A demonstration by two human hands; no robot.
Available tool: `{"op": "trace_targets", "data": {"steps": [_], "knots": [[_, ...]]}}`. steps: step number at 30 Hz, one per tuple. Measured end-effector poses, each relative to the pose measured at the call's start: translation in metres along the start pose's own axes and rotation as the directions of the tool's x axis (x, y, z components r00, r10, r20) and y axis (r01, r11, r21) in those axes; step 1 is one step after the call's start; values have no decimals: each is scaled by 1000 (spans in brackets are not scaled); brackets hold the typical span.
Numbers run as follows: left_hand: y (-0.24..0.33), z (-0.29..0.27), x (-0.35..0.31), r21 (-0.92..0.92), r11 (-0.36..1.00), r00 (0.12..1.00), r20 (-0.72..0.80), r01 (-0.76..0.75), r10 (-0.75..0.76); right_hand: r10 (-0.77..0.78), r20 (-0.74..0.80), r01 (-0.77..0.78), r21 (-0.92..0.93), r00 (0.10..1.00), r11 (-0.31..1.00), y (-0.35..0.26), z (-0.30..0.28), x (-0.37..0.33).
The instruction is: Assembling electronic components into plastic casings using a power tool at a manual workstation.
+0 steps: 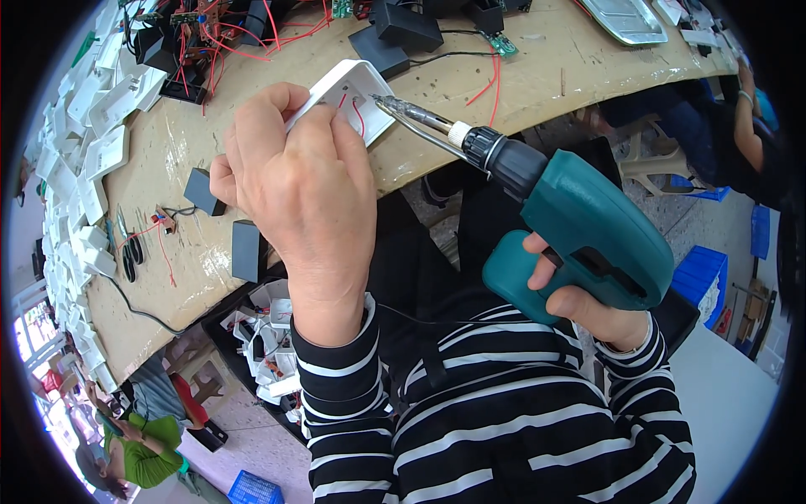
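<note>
My left hand (306, 181) pinches a white plastic case (375, 130) at the table's front edge, its open inside facing up and right. Short red wires (360, 120) lie inside the case beside my fingers. My right hand (598, 315) is wrapped round the grip of a teal, gun-shaped soldering gun (600, 223). Its hot tip (403, 111) and thin metal feed tube (432, 141) point left into the case's right side. Whether the tip touches anything there, I cannot tell.
Many white cases (84, 143) pile along the left. Black boxes (407, 25), circuit boards and red wires crowd the far side. Pliers (130, 252) lie left. A black bin (277, 420) of parts stands below the table. Other people sit right and lower left.
</note>
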State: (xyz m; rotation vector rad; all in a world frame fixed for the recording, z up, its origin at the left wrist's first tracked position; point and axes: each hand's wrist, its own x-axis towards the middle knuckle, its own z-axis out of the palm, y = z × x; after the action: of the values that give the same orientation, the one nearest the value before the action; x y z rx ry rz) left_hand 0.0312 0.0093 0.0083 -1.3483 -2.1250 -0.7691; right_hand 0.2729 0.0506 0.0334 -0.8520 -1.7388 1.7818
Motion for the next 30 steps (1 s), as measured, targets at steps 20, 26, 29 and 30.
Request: {"op": "trace_targets", "data": {"steps": [20,26,29,30], "knots": [[0,7,6,42,999,1000,-29,9,-8,-15,122,20,-45,992,999,-1,-1,27],[0,7,6,41,999,1000,-19,14,-13,-22,43,21,37,999,999,-2,0,36],[0,6,7,38,999,1000,-13,7,-6,-15,59,14,14,998,1000,-3,-2,38],[0,6,7,38,999,1000,-12,7,-7,-10,69,11,-8,998,1000,-4,-3,39]]}}
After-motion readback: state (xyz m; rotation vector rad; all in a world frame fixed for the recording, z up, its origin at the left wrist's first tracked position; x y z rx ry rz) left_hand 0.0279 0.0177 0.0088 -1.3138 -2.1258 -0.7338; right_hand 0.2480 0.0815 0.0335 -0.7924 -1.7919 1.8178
